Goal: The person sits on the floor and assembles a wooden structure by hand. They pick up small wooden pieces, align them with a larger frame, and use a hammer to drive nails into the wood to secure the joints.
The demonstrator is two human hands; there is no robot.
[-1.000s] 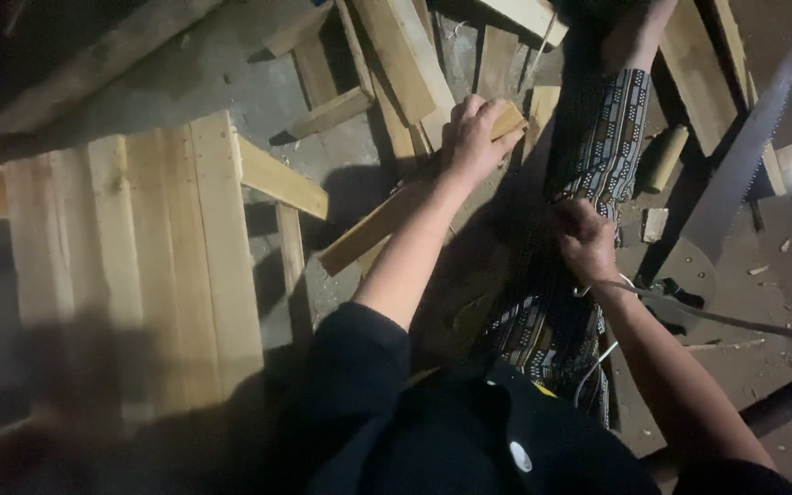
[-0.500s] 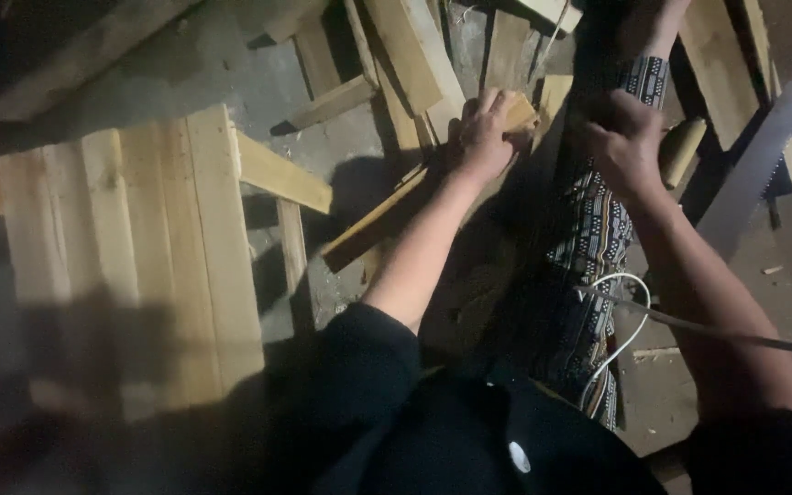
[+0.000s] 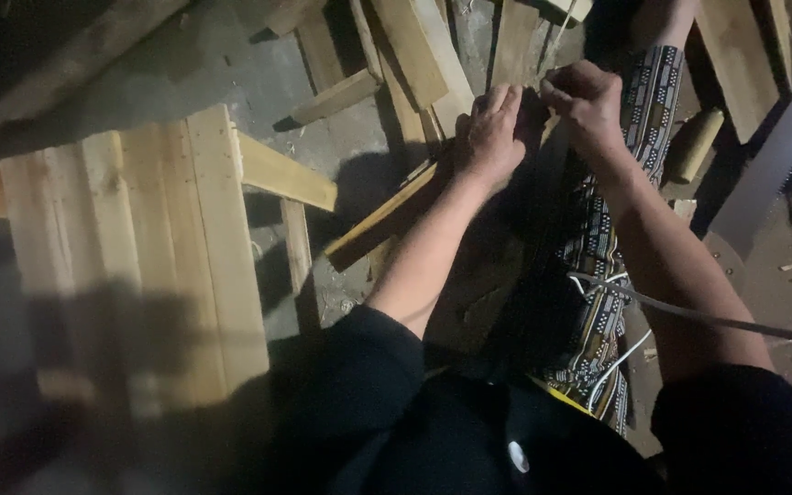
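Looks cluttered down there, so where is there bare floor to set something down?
Bare grey floor lies between the slatted panel and the scrap wood pile. Around both hands, left hand and right hand, it is crowded.

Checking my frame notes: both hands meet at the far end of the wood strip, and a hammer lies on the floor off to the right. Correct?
Not a hammer: the head view shows a handsaw lying at the right. The rest holds: left hand and right hand meet at the far end of the wood strip.
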